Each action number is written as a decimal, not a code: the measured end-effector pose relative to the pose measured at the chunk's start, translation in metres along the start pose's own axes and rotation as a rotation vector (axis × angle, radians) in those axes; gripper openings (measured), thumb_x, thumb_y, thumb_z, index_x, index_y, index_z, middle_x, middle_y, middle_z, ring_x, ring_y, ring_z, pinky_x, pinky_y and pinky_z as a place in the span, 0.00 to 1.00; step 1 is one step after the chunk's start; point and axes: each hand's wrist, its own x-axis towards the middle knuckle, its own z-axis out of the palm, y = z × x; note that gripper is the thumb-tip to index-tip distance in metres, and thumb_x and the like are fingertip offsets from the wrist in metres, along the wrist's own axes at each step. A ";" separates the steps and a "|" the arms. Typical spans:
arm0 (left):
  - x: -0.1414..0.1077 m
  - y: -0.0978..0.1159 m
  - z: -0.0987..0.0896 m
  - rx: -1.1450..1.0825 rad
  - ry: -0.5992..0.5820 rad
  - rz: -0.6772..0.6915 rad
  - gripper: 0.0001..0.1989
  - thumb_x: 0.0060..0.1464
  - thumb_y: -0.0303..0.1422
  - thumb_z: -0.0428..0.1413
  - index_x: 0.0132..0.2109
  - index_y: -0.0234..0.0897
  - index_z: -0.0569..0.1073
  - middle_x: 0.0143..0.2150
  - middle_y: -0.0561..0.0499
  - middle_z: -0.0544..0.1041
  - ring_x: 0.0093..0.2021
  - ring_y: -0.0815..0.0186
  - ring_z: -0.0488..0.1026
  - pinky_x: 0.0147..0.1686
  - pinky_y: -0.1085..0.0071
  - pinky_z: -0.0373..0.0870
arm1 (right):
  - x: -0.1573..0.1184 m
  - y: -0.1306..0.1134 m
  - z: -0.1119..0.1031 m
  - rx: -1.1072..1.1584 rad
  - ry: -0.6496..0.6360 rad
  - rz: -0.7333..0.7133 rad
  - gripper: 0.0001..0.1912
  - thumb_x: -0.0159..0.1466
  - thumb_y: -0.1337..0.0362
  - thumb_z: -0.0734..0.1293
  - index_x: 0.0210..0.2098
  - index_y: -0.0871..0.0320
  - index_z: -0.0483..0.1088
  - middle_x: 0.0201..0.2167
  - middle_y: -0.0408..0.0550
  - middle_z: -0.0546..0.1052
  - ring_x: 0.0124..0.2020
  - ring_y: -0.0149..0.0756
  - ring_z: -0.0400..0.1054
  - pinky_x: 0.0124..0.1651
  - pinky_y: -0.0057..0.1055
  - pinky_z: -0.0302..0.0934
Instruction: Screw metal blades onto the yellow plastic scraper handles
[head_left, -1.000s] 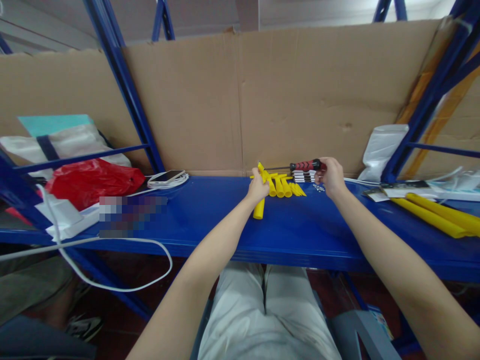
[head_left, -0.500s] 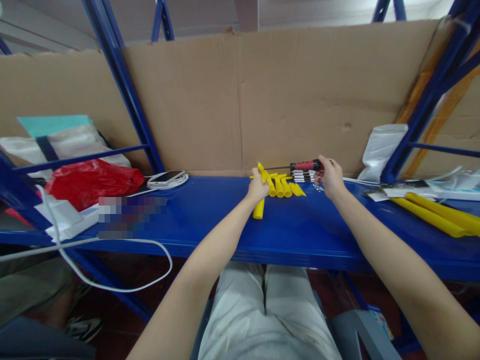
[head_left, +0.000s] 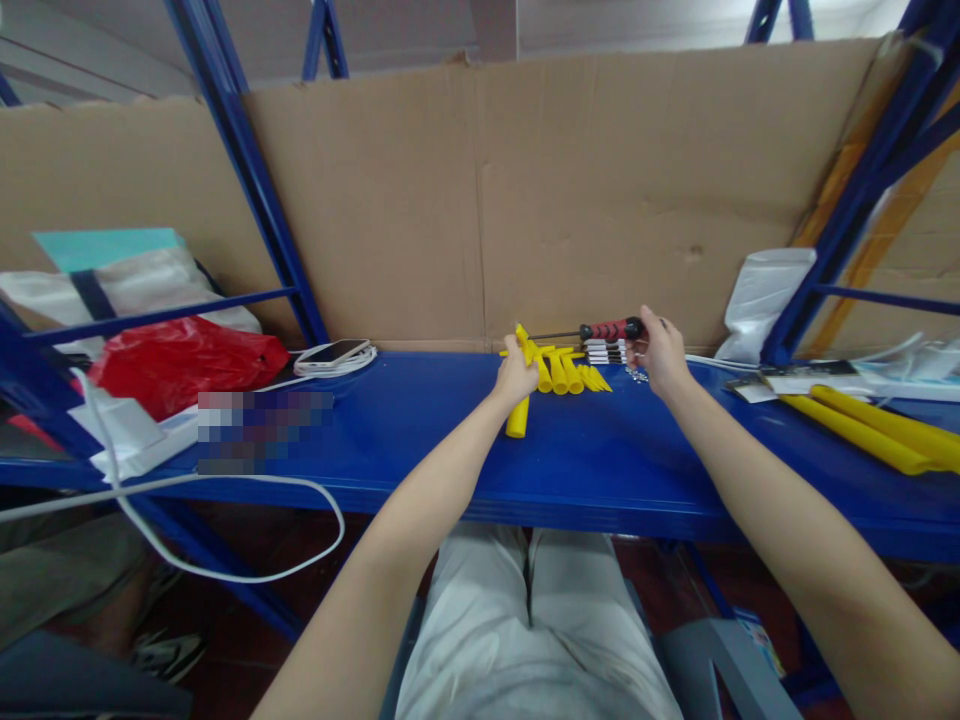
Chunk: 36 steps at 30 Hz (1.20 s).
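My left hand is closed round a yellow plastic part with a tubular lower end, held over the blue shelf. My right hand has its fingers at the butt end of a screwdriver with a red and black handle. The shaft lies level and points left, its tip meeting the upper end of the yellow part; the exact contact is too small to see. Several similar yellow tubes and small yellow pointed pieces lie beside my left hand. Under my right hand are small shiny screws.
Small white and black pieces are stacked behind the screws. Long yellow tubes lie at the right and a white pouch leans near the post. On the left are a phone, a red bag and a looping white cable.
The fingers of my right hand have shifted very slightly at the end of the screwdriver handle. My left hand and the yellow part stay in place.
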 end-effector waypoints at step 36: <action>0.004 -0.006 0.002 -0.030 0.003 0.019 0.26 0.55 0.25 0.56 0.56 0.44 0.54 0.47 0.45 0.78 0.41 0.61 0.80 0.44 0.63 0.76 | -0.004 -0.004 0.001 -0.016 0.012 0.005 0.24 0.55 0.42 0.71 0.29 0.53 0.59 0.13 0.34 0.63 0.11 0.28 0.57 0.12 0.26 0.47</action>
